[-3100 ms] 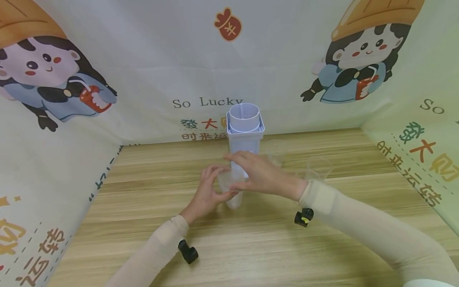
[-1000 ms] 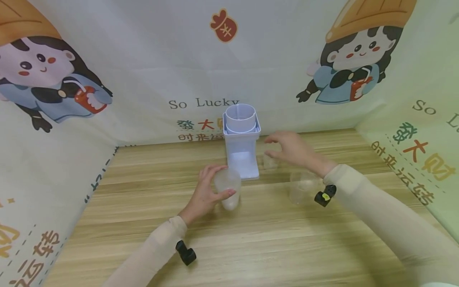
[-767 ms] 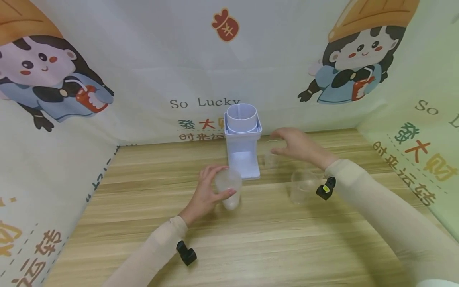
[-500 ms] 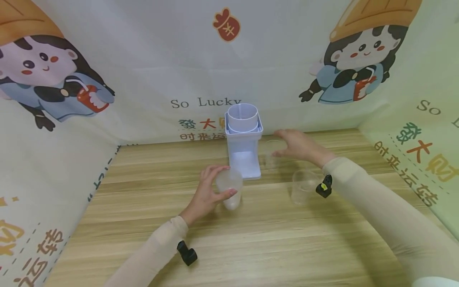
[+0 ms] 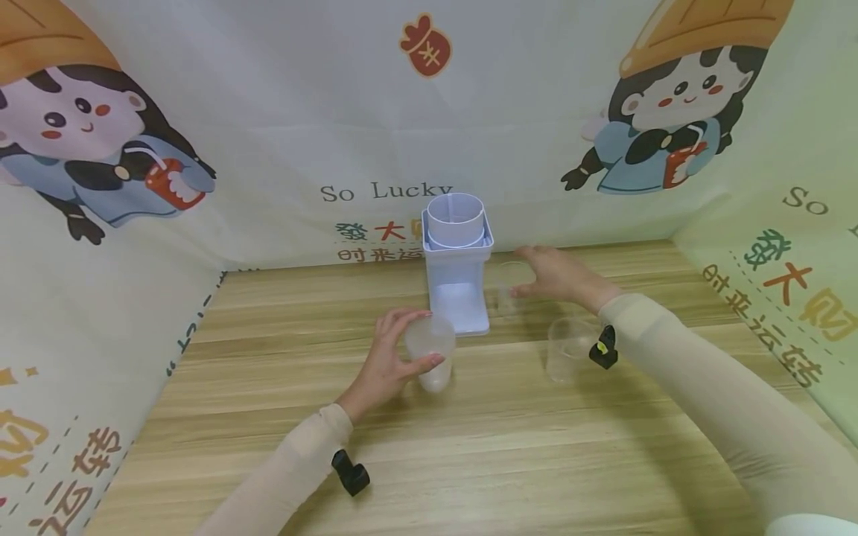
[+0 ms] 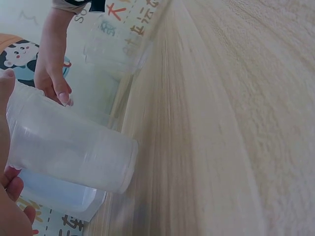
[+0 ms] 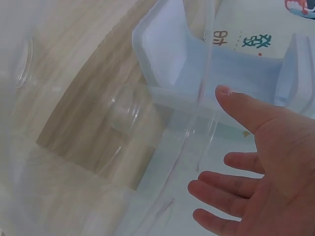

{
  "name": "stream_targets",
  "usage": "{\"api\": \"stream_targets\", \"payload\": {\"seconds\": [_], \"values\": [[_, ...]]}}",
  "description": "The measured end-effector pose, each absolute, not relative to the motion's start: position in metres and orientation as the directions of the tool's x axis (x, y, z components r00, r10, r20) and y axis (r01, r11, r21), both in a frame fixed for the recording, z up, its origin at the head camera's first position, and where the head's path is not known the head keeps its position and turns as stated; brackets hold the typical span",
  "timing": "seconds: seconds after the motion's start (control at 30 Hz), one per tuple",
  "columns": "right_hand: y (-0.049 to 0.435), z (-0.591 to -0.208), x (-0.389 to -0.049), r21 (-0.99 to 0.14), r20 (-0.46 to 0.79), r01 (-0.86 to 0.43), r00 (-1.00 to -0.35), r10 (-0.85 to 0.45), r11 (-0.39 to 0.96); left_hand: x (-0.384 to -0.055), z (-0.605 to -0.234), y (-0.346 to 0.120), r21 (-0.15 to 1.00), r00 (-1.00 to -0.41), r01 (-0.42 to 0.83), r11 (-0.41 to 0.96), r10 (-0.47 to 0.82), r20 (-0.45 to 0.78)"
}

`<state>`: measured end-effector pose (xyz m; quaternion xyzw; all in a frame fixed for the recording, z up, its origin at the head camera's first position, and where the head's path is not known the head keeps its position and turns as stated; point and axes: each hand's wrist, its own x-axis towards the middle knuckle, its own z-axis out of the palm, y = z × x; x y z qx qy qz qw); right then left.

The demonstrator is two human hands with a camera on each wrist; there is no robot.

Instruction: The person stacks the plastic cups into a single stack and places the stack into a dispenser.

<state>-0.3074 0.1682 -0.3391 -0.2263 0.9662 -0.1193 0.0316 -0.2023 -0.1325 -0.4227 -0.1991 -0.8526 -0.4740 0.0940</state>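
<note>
In the head view my left hand (image 5: 389,357) grips a cloudy stack of clear plastic cups (image 5: 429,339), standing upright on the wooden table. The left wrist view shows layered rims at the top of the cup stack (image 6: 74,142), between thumb and fingers. My right hand (image 5: 559,275) is stretched toward the back, fingers apart, beside a clear plastic cup (image 5: 507,298). In the right wrist view the right hand (image 7: 266,167) has its thumb and fingers spread, with nothing gripped between them. Another clear cup (image 5: 563,353) stands nearer, below the right wrist.
A pale lavender cup holder (image 5: 459,257) with a round tube in its top stands at the back middle, just behind the cup stack. Printed cloth walls (image 5: 302,134) enclose the wooden table (image 5: 469,461) at the back and sides.
My right hand has left the cup stack and moved back and right, beside the clear cup near the holder. My left hand keeps its grip on the stack.
</note>
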Motion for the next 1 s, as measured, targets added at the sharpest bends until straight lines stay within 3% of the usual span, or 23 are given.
{"api": "stream_targets", "payload": {"seconds": [0.67,1.0], "values": [[0.163,-0.343,-0.307,-0.213,0.039,-0.457,-0.887,-0.46,0.864,-0.203,-0.424,-0.134,0.778,-0.906,0.42,0.468,0.262,0.332],[0.166,-0.333,-0.304,-0.266,0.074,-0.475,-0.878,-0.473,0.839,-0.205,-0.423,-0.134,0.779,-0.908,0.415,0.469,0.264,0.325]]}}
